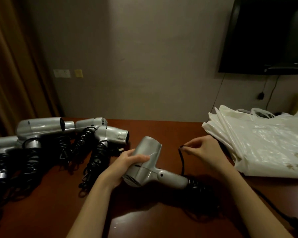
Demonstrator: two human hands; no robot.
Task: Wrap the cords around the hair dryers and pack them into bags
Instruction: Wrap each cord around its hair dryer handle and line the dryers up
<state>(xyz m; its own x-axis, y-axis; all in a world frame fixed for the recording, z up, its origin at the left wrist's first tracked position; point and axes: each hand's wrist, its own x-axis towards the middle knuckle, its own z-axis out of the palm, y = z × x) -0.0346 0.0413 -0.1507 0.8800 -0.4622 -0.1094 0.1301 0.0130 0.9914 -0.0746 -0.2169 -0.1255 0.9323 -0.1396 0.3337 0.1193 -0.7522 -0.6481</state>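
Your left hand (127,164) grips a silver hair dryer (148,164) over the table (153,131); your right hand (203,152) pinches its black cord (181,158). More dryers (110,134) lie left, apparently four; white bags (265,143) are stacked right.

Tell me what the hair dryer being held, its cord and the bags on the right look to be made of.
Held hair dryer: likely hard plastic with a silver satin finish; soft highlights, moulded seams and a rear grille.
Cord, pinched by the right hand: black, rubber or plastic sheathed; matte, coiled near the handle.
Bags: thin whitish plastic film; glossy crinkles and loop handles.
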